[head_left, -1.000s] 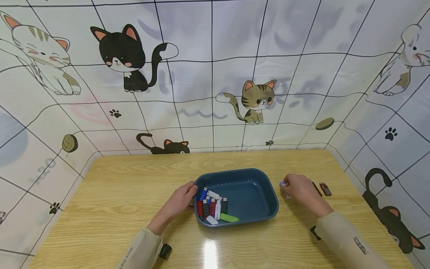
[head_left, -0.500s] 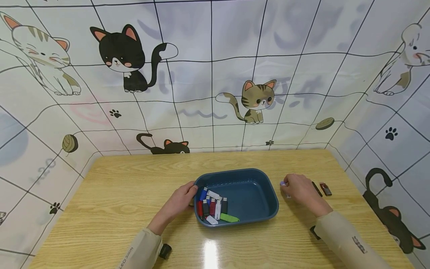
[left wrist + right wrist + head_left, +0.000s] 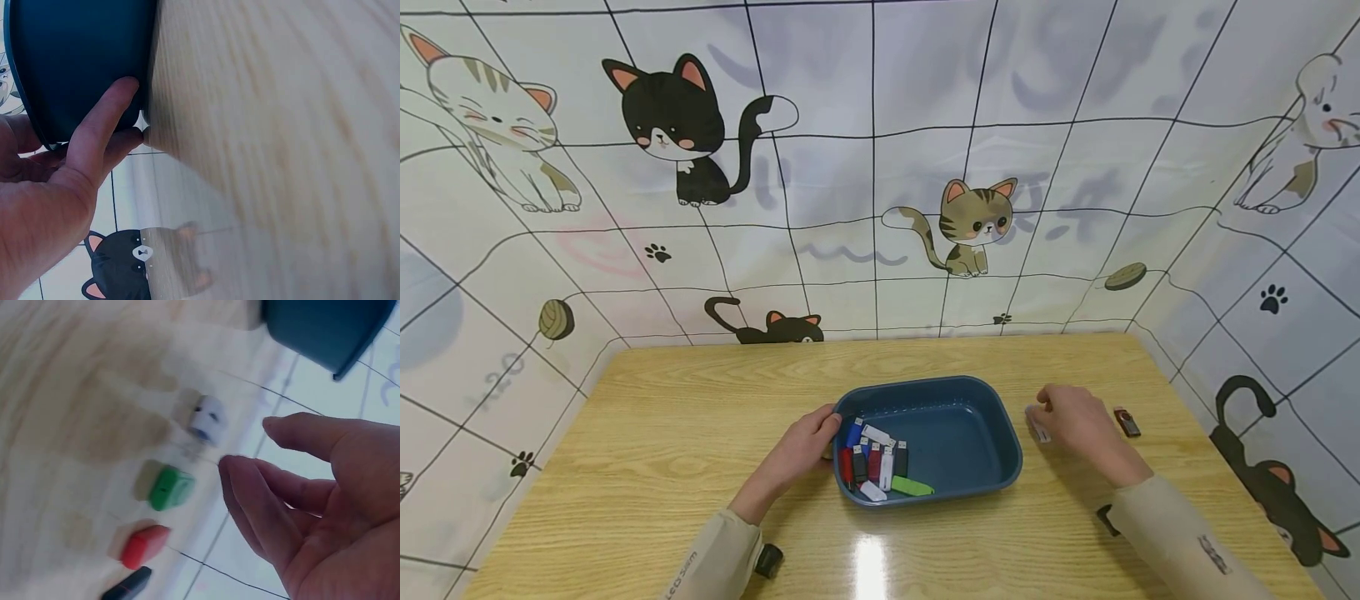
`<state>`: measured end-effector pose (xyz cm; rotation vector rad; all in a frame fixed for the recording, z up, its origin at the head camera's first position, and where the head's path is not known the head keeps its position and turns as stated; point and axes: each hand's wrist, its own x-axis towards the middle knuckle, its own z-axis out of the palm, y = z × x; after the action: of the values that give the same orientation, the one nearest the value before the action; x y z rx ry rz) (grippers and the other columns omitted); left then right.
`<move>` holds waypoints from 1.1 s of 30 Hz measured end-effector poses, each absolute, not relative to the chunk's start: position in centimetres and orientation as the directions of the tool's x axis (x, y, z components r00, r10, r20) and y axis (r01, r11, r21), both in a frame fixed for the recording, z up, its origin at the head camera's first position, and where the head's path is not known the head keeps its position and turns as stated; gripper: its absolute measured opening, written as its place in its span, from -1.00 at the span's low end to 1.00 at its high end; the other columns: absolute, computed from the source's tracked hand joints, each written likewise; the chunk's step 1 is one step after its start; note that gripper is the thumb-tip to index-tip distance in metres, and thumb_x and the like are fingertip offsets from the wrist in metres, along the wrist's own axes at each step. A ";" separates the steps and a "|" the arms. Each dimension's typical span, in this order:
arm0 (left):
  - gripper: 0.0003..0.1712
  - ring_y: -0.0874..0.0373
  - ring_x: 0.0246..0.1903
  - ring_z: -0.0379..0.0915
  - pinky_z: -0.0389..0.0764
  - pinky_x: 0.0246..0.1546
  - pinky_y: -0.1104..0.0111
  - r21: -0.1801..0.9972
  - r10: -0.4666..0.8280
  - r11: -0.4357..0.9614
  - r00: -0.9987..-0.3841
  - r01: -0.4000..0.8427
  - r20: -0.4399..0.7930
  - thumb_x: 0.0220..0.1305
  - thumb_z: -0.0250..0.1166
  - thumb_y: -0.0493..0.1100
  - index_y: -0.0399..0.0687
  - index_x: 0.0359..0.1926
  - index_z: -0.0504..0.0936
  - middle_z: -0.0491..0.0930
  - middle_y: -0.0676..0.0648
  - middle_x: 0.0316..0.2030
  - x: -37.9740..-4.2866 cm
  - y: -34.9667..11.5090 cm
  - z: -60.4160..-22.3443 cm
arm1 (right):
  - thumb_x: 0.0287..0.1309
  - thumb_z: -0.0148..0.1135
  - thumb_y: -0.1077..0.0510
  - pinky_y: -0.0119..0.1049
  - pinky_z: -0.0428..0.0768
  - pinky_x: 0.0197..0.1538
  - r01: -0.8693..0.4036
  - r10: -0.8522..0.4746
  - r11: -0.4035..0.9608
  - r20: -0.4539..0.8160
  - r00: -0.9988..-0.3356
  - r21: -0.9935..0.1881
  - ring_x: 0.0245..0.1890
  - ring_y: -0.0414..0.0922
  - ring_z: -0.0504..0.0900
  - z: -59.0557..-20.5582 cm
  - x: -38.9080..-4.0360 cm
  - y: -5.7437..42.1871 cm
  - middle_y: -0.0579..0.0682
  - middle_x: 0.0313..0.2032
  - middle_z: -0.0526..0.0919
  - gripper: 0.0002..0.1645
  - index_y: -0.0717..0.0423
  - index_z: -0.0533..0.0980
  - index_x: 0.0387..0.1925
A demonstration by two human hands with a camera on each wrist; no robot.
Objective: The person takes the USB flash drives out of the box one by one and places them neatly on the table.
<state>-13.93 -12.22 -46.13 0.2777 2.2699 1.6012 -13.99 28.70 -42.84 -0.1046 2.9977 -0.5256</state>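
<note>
My left hand (image 3: 805,446) holds the left end of a dark blue plastic bin (image 3: 966,446), its thumb at the rim. In the left wrist view, fingers (image 3: 103,125) lie against the bin's outer wall. Several USB flash drives (image 3: 874,461) lie in the bin's left part, among them a lime green one (image 3: 912,486). Right of the bin, my right hand (image 3: 1078,425) hovers by a whitish flash drive (image 3: 207,420) with thumb and fingers apart and nothing between them. Green (image 3: 170,487), red (image 3: 145,546) and black (image 3: 127,584) flash drives line up beside it on the table.
The wooden table (image 3: 700,433) meets cat-print walls (image 3: 842,183) at the back and sides. A dark red flash drive (image 3: 1126,422) lies right of my right hand. Small black objects show beside the left cuff (image 3: 768,561) and the right cuff (image 3: 1107,519).
My right hand has shifted slightly right and away from the whitish flash drive, and now covers the black one in the head view. The left hand and bin stay put.
</note>
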 end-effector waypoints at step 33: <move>-0.53 -0.12 0.04 0.63 0.78 -0.18 0.04 0.940 0.369 0.342 -0.918 -0.011 -0.145 0.68 -0.09 -0.13 -0.28 0.39 0.44 0.61 -0.30 0.15 -13.9 -12.4 -46.1 | 0.22 0.49 0.01 -0.31 0.62 -0.30 -0.541 -0.585 0.769 -0.032 -0.811 -0.342 -0.32 -0.27 0.60 -41.4 -10.8 16.2 -0.18 -0.28 0.67 -0.76 0.01 0.71 -0.14</move>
<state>-13.91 -12.35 -46.14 0.3179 2.2789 1.5990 -10.77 16.17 -41.38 -0.9035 2.8245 -0.4824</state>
